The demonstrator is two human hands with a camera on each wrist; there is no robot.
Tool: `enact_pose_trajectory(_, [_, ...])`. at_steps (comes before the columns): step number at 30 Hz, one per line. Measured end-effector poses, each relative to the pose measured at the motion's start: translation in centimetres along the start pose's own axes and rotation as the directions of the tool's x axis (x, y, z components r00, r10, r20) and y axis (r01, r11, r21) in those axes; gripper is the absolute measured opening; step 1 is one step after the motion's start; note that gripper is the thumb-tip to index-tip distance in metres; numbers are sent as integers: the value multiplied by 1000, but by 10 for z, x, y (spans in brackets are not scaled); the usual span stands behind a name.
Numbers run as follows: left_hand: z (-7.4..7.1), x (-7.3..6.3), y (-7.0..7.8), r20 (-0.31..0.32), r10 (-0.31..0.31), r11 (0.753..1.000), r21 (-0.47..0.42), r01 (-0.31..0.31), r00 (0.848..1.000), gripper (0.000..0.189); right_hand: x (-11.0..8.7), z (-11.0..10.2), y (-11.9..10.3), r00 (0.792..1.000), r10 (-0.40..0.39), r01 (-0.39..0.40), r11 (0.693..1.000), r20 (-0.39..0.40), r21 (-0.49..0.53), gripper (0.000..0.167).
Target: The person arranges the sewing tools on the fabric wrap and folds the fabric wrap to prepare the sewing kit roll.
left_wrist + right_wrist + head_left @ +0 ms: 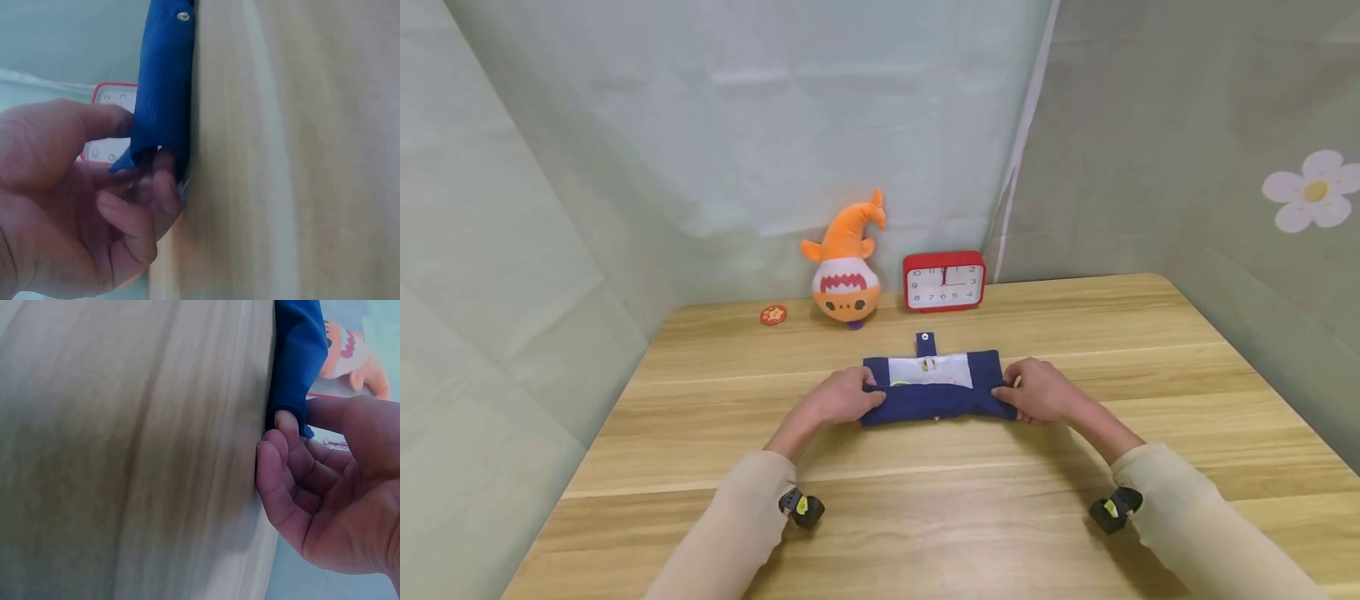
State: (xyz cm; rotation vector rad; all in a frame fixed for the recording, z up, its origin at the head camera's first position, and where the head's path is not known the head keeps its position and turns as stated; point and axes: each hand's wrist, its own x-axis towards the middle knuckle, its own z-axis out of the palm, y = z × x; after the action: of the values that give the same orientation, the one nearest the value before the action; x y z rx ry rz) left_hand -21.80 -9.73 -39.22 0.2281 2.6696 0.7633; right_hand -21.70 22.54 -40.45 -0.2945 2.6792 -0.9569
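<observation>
A navy blue fabric roll-up pouch (932,404) lies partly rolled on the table, its near side folded over. Behind the fold a white inner panel (953,369) shows, with small yellow-green bits on it. A short strap (925,343) with a metal snap sticks out at the far side. My left hand (846,396) pinches the left end of the roll between thumb and fingers. At the right end, my right hand (1041,390) holds the fabric the same way. Both wrist views show the thumb on one side of the blue roll (164,81) and fingertips at its open end.
Behind the pouch stand an orange plush shark (846,267), upside down, and a red alarm clock (943,282). A small round red piece with a star (773,314) lies left of the plush. Curtains rise around the wooden table (925,517).
</observation>
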Motion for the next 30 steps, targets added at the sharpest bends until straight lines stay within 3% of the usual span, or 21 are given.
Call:
enact_pose_trajectory(6, [3, -3, 9, -148, 154, 973, 197, -124, 977, 26, 0, -2, 1, 999, -17, 13, 996, -40, -91, 21])
enact_pose_trajectory(10, [6, -3, 15, -155, 200, 953, 258, -155, 968, 27, 1, 0, 1, 997, -50, 41, 988, -56, -151, 23])
enact_pose_trajectory(15, [11, -3, 17, -160, 236, 936, 302, -180, 958, 23, 2, 4, 2, 980, -164, 133, 960, -110, -245, 22])
enact_pose_trajectory(18, [12, -2, 17, -160, 297, 908, 352, -226, 941, 22, 2, 6, 2, 940, -303, 246, 919, -154, -309, 21])
enact_pose_trajectory(21, [14, -2, 18, -149, 367, 871, 402, -283, 918, 23, 3, 9, 4, 877, -448, 365, 855, -173, -369, 12])
enact_pose_trajectory(23, [16, -2, 18, -141, 399, 852, 423, -309, 906, 24, 3, 10, 4, 847, -506, 419, 824, -161, -382, 11])
enact_pose_trajectory(26, [17, -4, 17, -135, 409, 852, 411, -324, 903, 25, 2, 7, 5, 854, -507, 446, 827, -114, -342, 15])
enact_pose_trajectory(30, [15, -11, 13, -105, 369, 885, 342, -314, 924, 26, -4, 1, 6, 891, -452, 428, 865, -36, -261, 16])
